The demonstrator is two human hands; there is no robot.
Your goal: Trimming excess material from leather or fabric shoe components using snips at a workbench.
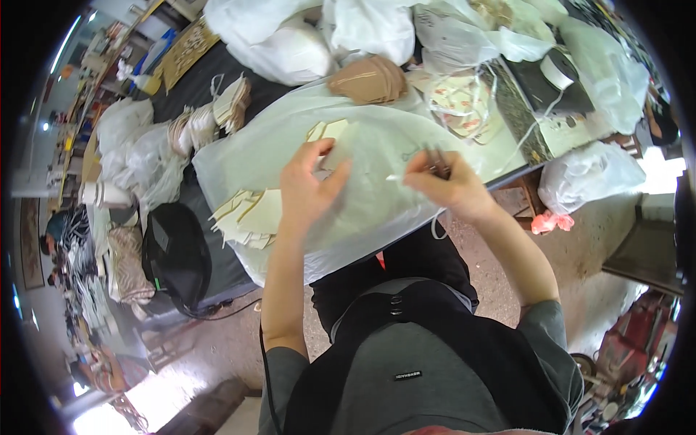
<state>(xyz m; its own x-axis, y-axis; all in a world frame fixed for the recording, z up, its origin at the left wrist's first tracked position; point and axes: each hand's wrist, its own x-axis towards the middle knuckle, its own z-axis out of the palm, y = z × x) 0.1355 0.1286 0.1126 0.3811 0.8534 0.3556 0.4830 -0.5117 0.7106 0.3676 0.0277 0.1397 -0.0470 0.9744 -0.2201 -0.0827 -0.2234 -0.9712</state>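
My left hand (308,185) is over the white plastic sheet (384,232), with fingers and thumb curved apart and nothing visible between them. Just beyond its fingertips lie a few cream flat pieces (330,130). To its left, a fanned pile of similar cream pieces (250,221) rests on the sheet. My right hand (453,188) is closed around a small dark metal tool (438,165), which looks like thread snips but is blurred. A tiny white scrap (393,177) shows beside the right fingertips. Farther back sits a stack of brown shaped pieces (370,80).
Stuffed white plastic bags (370,32) line the back. At left are bundled pieces (232,105), more bags and a black rounded object (177,254) with a cable. A white tape roll (558,69) stands at back right. A bag (591,177) hangs beyond the table's right edge.
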